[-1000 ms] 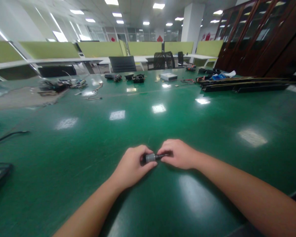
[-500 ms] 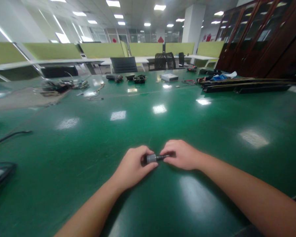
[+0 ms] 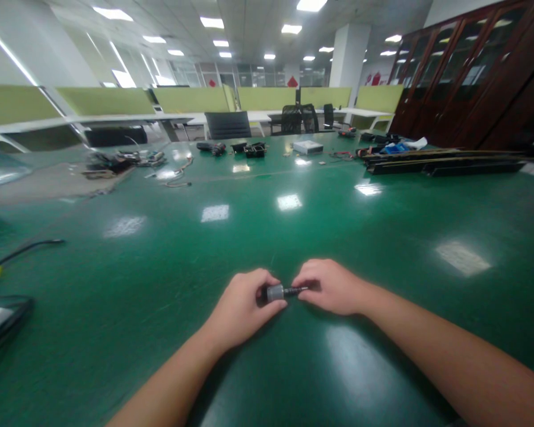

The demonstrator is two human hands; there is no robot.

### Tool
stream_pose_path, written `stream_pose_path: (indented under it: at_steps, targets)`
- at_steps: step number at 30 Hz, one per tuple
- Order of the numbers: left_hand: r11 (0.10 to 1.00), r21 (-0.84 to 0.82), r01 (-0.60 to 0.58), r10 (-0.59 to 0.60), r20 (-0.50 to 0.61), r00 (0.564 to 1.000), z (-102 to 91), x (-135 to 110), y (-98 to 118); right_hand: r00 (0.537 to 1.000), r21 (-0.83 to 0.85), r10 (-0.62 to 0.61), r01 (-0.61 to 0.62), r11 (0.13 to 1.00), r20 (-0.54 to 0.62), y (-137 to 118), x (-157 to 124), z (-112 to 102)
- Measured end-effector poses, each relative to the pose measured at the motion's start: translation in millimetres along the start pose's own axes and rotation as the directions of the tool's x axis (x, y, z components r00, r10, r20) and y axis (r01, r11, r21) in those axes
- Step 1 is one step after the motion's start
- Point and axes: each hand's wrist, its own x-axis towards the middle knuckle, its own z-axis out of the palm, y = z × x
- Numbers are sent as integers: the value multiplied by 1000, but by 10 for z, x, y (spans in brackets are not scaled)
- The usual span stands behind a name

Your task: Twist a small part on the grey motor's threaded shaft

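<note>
A small cylindrical part (image 3: 275, 292) with a grey body and a thin, dark, ridged shaft lies sideways between my hands, low over the green table. My left hand (image 3: 244, 305) is closed around its thick end, thumb and forefinger curled over the grey body, so the end in the palm is mostly hidden. From the other side, my right hand (image 3: 329, 287) pinches the shaft near its tip between thumb and fingers. The part is too small and blurred for me to name its kind.
The green tabletop (image 3: 231, 249) reflects ceiling lights. Left are a black cable (image 3: 31, 244) with a yellow tag and a dark-edged flat object (image 3: 4, 326). Farther back lie loose wires (image 3: 178, 173), black parts (image 3: 249, 149), a white box (image 3: 307, 146) and long black rails (image 3: 445, 163).
The whole view has shifted, with the scene sitting slightly lower in the picture. Both hands keep hold of the part; a little more of the shaft shows near my right fingertips.
</note>
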Motion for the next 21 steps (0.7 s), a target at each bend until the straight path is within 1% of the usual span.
stream_pose_path:
  at_steps: [9, 15, 21]
  targets:
    - [1000, -6, 0, 0, -7, 1000, -1, -9, -18, 998, 19, 55, -55, 998, -3, -34, 8, -4]
    - [1000, -3, -11, 11, -14, 1000, 7, -11, -21, 997, -4, 83, -83, 997, -8, -17, 17, 23]
    - [1000, -10, -13, 13, -20, 1000, 1, -9, -13, 995, 8, 101, -101, 995, -21, -9, -5, -10]
